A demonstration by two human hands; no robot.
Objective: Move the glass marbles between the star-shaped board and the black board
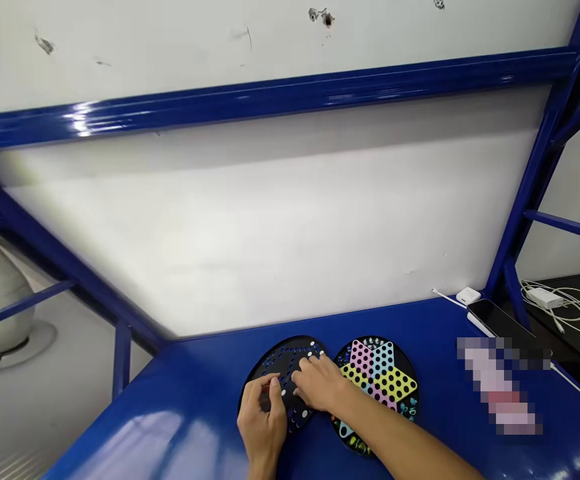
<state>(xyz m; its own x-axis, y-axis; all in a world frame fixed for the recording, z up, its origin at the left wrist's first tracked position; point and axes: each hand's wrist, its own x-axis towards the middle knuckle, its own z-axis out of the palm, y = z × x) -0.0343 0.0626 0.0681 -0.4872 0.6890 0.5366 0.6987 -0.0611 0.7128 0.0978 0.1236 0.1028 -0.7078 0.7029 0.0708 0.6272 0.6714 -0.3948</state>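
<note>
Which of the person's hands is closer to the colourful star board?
Right. The right hand lies on the black board, just beside the colourful star board, its forearm crossing that board's edge. The left hand sits farther off, at the black board's near edge.

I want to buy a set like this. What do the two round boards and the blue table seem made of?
Black board: likely moulded plastic, matt, with even rows of round holes. Coloured board: probably the same plastic, a bright pastel star over a black rim. Table: looks like painted metal, glossy, given its sharp highlights and matching blue frame. Both the left hand and the right hand rest on the black board.
</note>
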